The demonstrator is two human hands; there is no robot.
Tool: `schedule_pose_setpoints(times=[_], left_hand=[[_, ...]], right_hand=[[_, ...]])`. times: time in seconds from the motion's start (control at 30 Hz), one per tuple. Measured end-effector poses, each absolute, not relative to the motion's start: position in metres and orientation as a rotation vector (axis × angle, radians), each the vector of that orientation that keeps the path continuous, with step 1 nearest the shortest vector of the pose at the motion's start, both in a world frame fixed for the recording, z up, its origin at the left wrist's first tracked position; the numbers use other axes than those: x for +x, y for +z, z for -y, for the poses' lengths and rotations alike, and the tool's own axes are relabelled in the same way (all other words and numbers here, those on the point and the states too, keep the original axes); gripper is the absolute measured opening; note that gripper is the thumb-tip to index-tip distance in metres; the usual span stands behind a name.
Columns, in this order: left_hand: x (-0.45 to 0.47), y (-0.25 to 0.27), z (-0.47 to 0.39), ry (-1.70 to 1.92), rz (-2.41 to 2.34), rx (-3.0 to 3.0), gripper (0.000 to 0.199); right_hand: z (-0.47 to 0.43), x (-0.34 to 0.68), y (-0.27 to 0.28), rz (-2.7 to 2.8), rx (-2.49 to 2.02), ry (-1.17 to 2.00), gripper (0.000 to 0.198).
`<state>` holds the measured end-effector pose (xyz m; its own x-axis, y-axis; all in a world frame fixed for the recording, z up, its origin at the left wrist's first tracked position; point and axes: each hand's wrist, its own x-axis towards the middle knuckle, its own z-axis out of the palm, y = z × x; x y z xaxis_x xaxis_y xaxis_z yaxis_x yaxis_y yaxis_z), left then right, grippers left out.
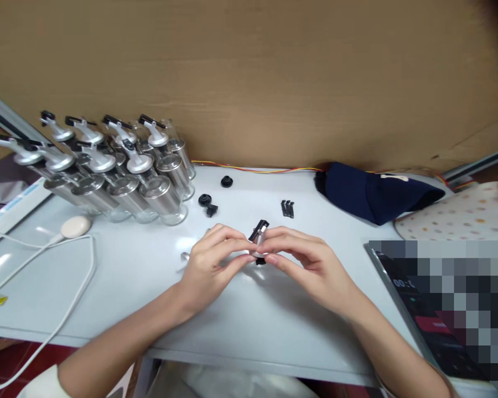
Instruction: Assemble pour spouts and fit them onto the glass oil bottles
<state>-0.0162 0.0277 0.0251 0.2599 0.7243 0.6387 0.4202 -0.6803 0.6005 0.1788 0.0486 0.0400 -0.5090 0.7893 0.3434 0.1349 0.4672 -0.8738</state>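
My left hand and my right hand meet over the middle of the white table. Between their fingertips they pinch a small silver pourer spout with black ends. A black piece shows just under the fingers. A small silver part lies on the table by my left hand. Loose black rubber rings, a small black clip and a few black strips lie farther back.
Several glass bottles with silver pourer tops stand grouped at the back left. A white cable with an oval puck runs along the left. A dark blue cap lies back right, a dotted cloth beside it. A blurred screen is at the right.
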Motion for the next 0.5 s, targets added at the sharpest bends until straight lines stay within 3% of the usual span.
schedule_pose_setpoints(times=[0.13, 0.33, 0.5], left_hand=[[-0.028, 0.036, -0.037, 1.460, -1.190, 2.363, 0.017], [-0.090, 0.056, -0.063, 2.335, -1.755, 1.916, 0.044], [-0.131, 0.070, -0.073, 2.340, -1.993, 1.861, 0.042]], right_hand=[[-0.048, 0.181, 0.043, 1.941, -0.818, 0.932, 0.026], [-0.049, 0.186, 0.039, 1.823, -0.898, 0.811, 0.018], [-0.053, 0.188, 0.034, 1.782, -0.941, 0.764, 0.017]])
